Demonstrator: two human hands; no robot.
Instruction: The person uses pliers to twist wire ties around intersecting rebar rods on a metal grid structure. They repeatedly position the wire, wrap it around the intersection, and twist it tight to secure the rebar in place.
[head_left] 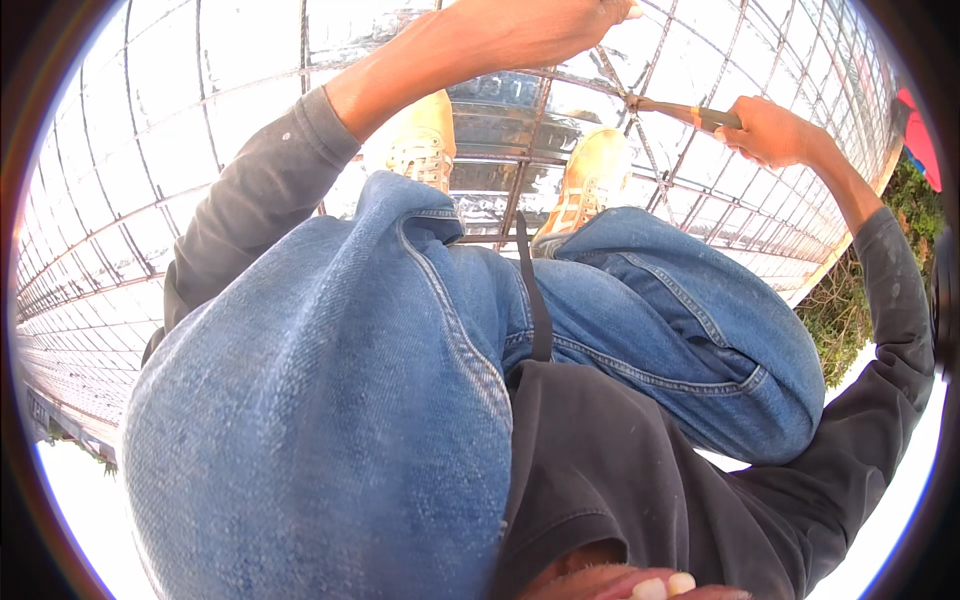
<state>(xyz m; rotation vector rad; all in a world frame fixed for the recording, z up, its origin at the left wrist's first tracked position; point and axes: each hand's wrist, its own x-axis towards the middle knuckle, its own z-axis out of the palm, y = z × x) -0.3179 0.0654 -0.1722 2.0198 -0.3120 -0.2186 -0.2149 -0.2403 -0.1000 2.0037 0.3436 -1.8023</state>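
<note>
Right hand (770, 132) of the crouching person is wrapped around the handles of a pincer-like tool (690, 111), out ahead of the right knee. Its long axis runs almost level, slightly slantwise: handles toward the person's right, head pointing left and a touch away from the body, at a crossing in the steel mesh (507, 158) (whether it bites wire or bar, I can't make out). Near that head, the left hand (560, 30) reaches in from the other side, its fingers partly cut off by the upper edge, so I can't tell whether they grip anything. Bars run out from the crossing on several sides. Two tan shoes (590, 180) rest on the mesh, and bent knees in blue jeans (330, 380) hide much of it, with a dark strap (533, 290) hanging between. Greenery (835, 310) shows beyond the right forearm.
</note>
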